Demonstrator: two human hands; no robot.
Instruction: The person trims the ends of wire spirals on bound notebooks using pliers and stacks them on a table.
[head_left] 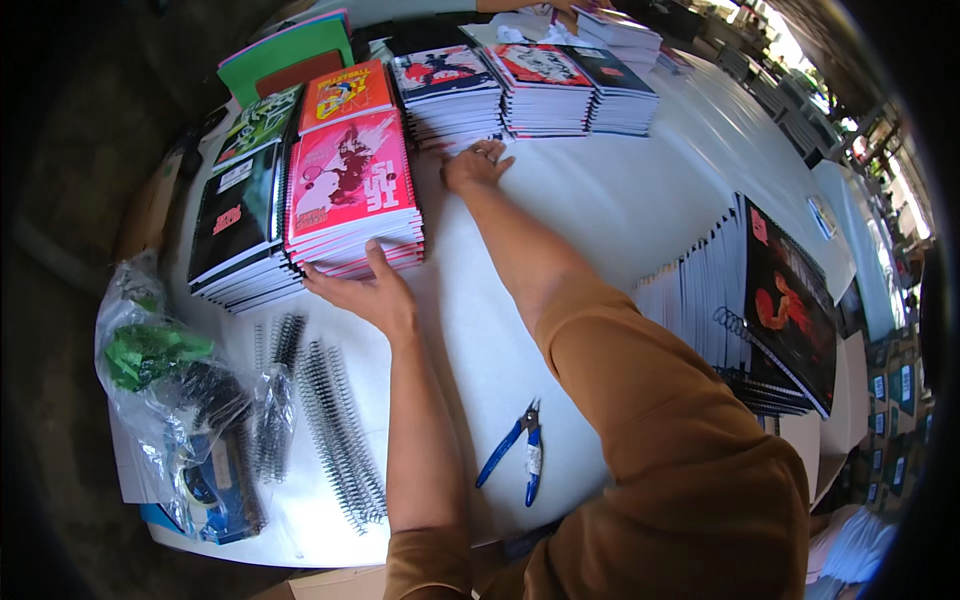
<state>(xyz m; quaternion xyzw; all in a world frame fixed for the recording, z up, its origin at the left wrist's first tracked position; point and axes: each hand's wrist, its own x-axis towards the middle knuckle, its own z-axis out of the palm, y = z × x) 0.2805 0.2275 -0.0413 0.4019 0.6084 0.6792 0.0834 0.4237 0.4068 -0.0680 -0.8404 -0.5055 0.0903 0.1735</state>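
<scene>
My left hand (pixel 368 296) rests at the near end of a stack of pink-covered spiral notebooks (pixel 350 190), thumb spread from the fingers, its fingertips by the stack's lower edge. Farther off, my right hand (pixel 475 167) reaches to the foot of a stack of dark-covered notebooks with red and white art (pixel 447 75). Its fingers are apart, and I cannot tell whether they touch the bottom notebooks. Beside the pink stack stands a pile of black notebooks (pixel 236 225). Blue-handled cutters (pixel 518 455) lie between my forearms.
Loose black spiral coils (pixel 340 440) and a clear plastic bag (pixel 150 370) lie at the left. Black-covered notebooks (pixel 790 300) stand at the right. More stacks (pixel 540 85), green sheets (pixel 285 65) and another person's arm (pixel 520 5) are at the far side.
</scene>
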